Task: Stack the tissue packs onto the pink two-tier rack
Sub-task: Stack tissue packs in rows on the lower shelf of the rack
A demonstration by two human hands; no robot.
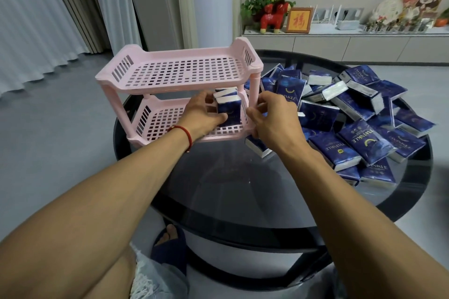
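A pink two-tier rack [155, 75] stands at the left edge of a round dark glass table [243, 189]. Its top tier holds nothing. On the right end of the lower tier stand dark blue tissue packs [229, 110], upright on edge. My left hand [202, 114] reaches into the lower tier and grips these packs from the left. My right hand [273, 116] is at the rack's right end, its fingers curled round the front right post and rim. A big heap of blue tissue packs [359, 114] lies to the right on the table.
One loose pack [257, 147] lies under my right wrist. Behind the table a low cabinet [340, 43] carries a red horse figure, a framed picture and ornaments. Curtains hang at the left, and a tall white unit stands behind the rack.
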